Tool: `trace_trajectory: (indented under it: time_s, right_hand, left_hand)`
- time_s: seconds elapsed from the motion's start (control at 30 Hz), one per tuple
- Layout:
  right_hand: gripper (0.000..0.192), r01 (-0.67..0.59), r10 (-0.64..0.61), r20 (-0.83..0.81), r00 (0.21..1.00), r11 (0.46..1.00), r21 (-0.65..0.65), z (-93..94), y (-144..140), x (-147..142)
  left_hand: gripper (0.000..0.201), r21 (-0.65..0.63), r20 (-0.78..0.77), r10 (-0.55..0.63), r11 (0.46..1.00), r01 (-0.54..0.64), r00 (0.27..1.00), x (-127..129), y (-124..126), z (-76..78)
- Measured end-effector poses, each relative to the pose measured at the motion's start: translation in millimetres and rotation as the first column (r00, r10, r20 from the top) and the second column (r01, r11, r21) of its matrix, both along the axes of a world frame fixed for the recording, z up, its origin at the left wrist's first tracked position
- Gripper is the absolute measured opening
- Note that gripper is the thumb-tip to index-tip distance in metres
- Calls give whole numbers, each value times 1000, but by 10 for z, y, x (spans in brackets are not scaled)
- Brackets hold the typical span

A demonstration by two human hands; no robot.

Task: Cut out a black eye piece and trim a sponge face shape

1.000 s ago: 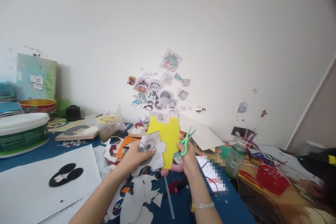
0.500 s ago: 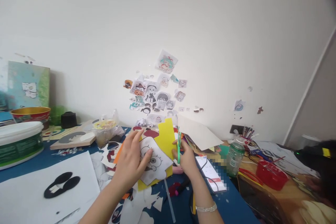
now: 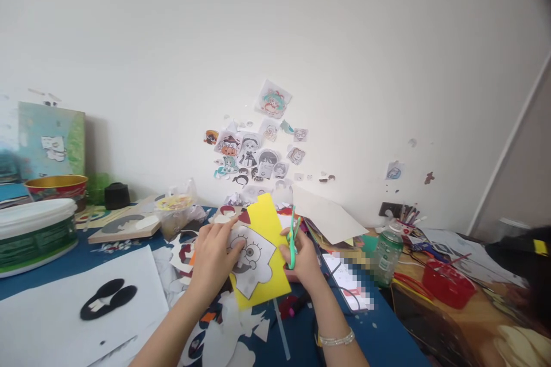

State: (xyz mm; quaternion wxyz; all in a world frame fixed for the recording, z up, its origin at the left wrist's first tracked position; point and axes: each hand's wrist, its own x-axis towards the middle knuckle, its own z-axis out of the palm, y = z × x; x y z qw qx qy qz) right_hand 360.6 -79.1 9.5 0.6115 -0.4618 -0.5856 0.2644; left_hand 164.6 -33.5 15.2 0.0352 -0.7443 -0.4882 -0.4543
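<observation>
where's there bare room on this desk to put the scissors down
Bare blue cloth shows between the green tub and the white sheet, and near the front edge right of the wrist. Crowded: paper scraps under both hands, clutter around the bottle and red tray.

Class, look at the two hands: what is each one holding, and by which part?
The left hand presses the white cartoon cut-out flat against the yellow sheet, gripping both at their left edge. The right hand holds the green scissors by their handles.
</observation>
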Motion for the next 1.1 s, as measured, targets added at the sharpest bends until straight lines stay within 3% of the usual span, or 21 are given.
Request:
trace_trajectory:
  time_s: [0.1,0.17,0.23,0.3,0.33,0.37,0.5,0.6,0.73,0.9,1.0,1.1]
  right_hand:
    - [24,68,-63,-156,986,997,22,-33,51,33]
    - [27,108,-94,-293,952,994,33,-63,96,35]
    - [30,102,-77,-425,902,994,37,-96,143,12]
    - [31,87,-51,-521,852,995,44,-130,184,-33]
    - [31,84,-46,-549,835,995,44,-145,200,-61]
    - [30,84,-48,-563,825,996,39,-159,212,-90]
    - [31,45,-29,-568,823,999,14,-197,217,-199]
    - [34,6,5,-593,805,1000,17,-216,212,-246]
    - [37,56,-45,-583,811,998,1,-234,227,-241]
    - [41,42,-45,-543,839,999,-18,-200,198,-250]
    - [47,-25,-6,-523,852,998,-53,-173,158,-285]
    - [50,25,-47,-510,859,998,-50,-184,158,-275]
  left_hand:
    - [44,-73,195,-11,997,25,981,-24,-22,62]
    - [46,-187,420,-7,978,94,907,-7,-68,101]
    - [49,-333,627,2,905,266,779,42,-122,121]
    - [53,-448,736,52,784,430,675,110,-166,115]
    - [54,-488,751,90,742,459,654,144,-179,103]
    - [54,-512,749,127,734,446,650,175,-185,86]
    - [48,-493,751,185,796,351,634,238,-152,-4]
    - [48,-516,793,234,748,418,562,242,-113,-67]
    - [52,-543,816,299,691,478,495,245,-102,-104]
    - [42,-498,848,308,743,447,432,249,-142,-68]
    - [50,-497,847,321,760,419,424,260,-171,-37]
    - [60,-496,852,321,749,441,413,269,-179,-16]
